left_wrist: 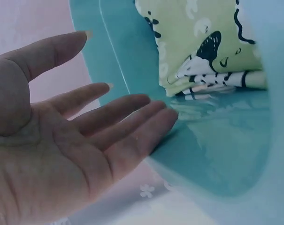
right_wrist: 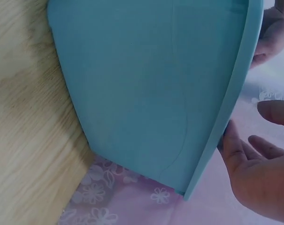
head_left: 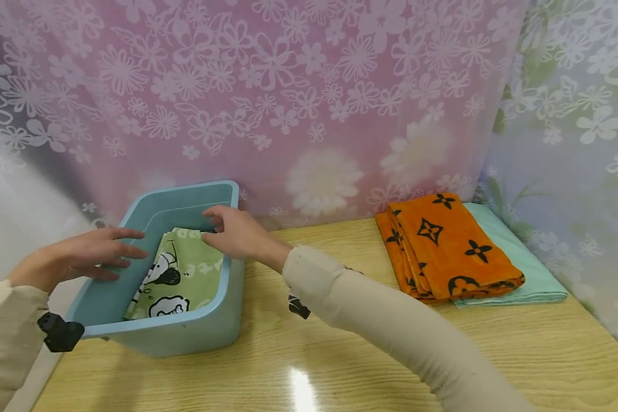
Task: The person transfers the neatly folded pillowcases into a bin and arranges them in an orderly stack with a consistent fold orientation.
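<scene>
Left hand (head_left: 84, 252) and right hand (head_left: 234, 232) hold nothing, fingers (left_wrist: 118, 110) loosely spread. Apparent step: placing green cloth (head_left: 198, 272) in bin (head_left: 185, 339); next move probably calls for withdrawing both hands.

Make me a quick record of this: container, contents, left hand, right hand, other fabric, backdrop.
Container: blue bin on a wooden table
Contents: green printed cloth
Left hand: at bin's left side, fingers spread, holding nothing
Right hand: at bin's right side, holding nothing
Other fabric: folded orange cloth partly over folded mint cloth
Backdrop: floral curtain
</scene>
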A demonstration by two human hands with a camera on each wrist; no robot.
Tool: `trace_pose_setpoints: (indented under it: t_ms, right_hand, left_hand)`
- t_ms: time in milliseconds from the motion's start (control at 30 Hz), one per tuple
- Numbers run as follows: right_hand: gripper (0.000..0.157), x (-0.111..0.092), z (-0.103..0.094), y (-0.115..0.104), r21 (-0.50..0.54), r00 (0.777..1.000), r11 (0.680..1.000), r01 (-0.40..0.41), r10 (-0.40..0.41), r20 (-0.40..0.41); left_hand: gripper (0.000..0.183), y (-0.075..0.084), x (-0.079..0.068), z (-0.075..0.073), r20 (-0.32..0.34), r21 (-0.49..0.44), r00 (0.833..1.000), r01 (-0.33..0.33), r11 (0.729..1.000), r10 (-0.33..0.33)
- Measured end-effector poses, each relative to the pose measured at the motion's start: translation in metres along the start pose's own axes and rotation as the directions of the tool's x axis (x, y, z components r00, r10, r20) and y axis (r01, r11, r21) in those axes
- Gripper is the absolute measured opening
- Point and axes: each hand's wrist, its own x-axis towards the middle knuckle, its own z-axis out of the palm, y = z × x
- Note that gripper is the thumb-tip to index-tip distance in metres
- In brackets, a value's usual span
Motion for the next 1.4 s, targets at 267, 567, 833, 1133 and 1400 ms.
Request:
trace_pose_setpoints:
  t_ms: [267,567,833,1133,1400]
  right_hand:
    - [0.046,-0.013,-0.018,0.005,-0.198,0.997,0.978,0.069,-0.061,0.047]
    - [0.052,-0.026,-0.043,0.028,-0.419,0.984,0.891,0.175,-0.143,0.105]
    - [0.05,-0.04,-0.064,0.043,-0.591,0.988,0.791,0.154,-0.132,0.082]
    - [0.054,-0.061,-0.089,0.058,-0.655,0.995,0.749,0.099,-0.068,0.072]
    - [0.058,-0.092,-0.113,0.083,-0.693,0.999,0.72,0.031,-0.007,0.038]
  left_hand:
    - [0.071,0.021,-0.001,0.014,-0.031,0.091,0.992,-0.118,0.989,0.121]
    - [0.061,0.052,-0.006,0.049,-0.252,0.322,0.912,-0.235,0.917,0.323]
    - [0.057,0.084,-0.012,0.083,-0.368,0.328,0.825,-0.317,0.89,0.429]
    - [0.052,0.115,-0.005,0.121,-0.422,0.459,0.75,-0.308,0.833,0.51]
    - [0.048,0.134,0.011,0.155,-0.406,0.661,0.64,-0.288,0.693,0.653]
